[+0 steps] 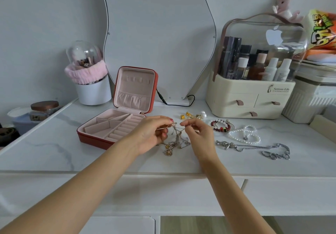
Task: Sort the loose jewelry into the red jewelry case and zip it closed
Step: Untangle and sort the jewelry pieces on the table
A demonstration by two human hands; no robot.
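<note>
While the red jewelry case [116,124] lay open on the marble-look worktop [54,153], its compartments showing nothing inside, both hands worked just to its right. The left hand [152,133] and right hand [198,133] each pinched a strand of the tangled gold necklaces [175,141], lifting part of the knot while the pendants rested on the worktop. Further right of the case lay gold earrings [187,115], a red bead bracelet [220,125], a pearl necklace [245,135] and a silver chain [254,148]. Pulling the strands apart too hard would likely tighten the knot or snap a fine link.
</note>
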